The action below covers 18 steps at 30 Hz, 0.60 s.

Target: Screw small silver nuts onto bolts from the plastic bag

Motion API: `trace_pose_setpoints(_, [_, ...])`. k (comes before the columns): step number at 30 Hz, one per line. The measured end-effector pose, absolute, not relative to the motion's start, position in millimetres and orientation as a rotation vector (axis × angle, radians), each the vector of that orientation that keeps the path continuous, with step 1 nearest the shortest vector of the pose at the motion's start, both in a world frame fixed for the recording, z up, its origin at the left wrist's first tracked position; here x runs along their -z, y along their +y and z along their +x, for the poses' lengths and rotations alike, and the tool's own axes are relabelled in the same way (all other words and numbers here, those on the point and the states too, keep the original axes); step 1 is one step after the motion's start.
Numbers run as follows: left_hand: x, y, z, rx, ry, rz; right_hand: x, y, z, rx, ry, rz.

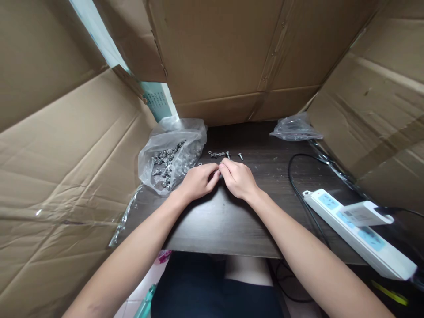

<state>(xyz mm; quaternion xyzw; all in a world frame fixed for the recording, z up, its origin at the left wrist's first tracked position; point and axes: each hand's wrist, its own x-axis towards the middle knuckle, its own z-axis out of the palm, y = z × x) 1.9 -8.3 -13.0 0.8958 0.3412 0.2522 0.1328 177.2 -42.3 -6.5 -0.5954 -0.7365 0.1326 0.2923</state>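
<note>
Forearms [137, 247] near bag [149, 152] of screws [168, 153]

Moderate, soft light overall. Pale glare pool on the worktop [212, 234] near its front edge; looks like light from above, but source is out of view. Back edge of the worktop much darker, as is the space under its right front corner. Cardboard walls [218, 48] dull brown, shaded in the upper left. Small bright glints on the clear bag [195, 132] and the tape along the worktop's left edge. Hands slightly soft, small hardware blurry, print unreadable. Wide-angle stretch: forearms and power strip [357, 234] elongated toward picture edges.
</note>
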Motion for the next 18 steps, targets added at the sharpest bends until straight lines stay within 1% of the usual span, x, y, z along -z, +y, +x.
trace_pose_setpoints(18, [14.9, -7.9, 1.9, -0.739, 0.958, 2.604, 5.2, -41.4, 175.7, -0.337, -1.988, -1.679])
